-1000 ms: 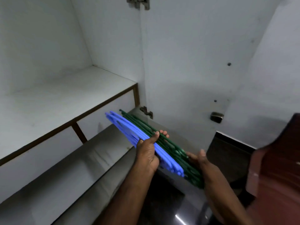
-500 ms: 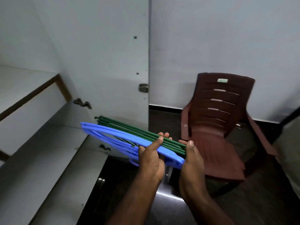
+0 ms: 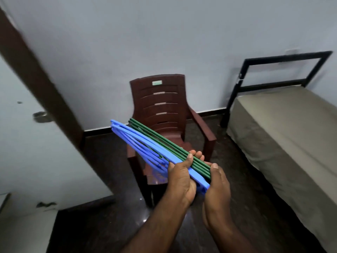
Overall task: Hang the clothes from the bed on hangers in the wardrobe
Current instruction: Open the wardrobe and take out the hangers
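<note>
Head view, looking forward and down. At centre, a bundle of hangers held out in front of the body, slanting from lower right up to upper left: blue hangers [image 3: 144,143] on the near side, green hangers [image 3: 164,140] pressed against them on the far side. Gripped around its lower part by the left hand [image 3: 180,179], thumb laid across the top of the blue ones, fingertips curling up from underneath onto the green ones. Clasped at the near end by the right hand [image 3: 217,189], thumb on top beside the green ends, remaining fingers wrapped below and hidden. Both hands closed on the bundle, just beside each other.

Behind the bundle, a dark brown plastic chair [image 3: 160,99] against the pale wall [image 3: 164,33], its seat partly covered by the hangers. To the right, a bed [image 3: 284,128] with a beige cover and a black metal frame [image 3: 273,60] at its far end, well apart from the hands. To the left, a white wardrobe door [image 3: 27,152] with a brown edge and a small metal handle [image 3: 39,116], all blurred. Underneath, a dark glossy floor [image 3: 246,179].
</note>
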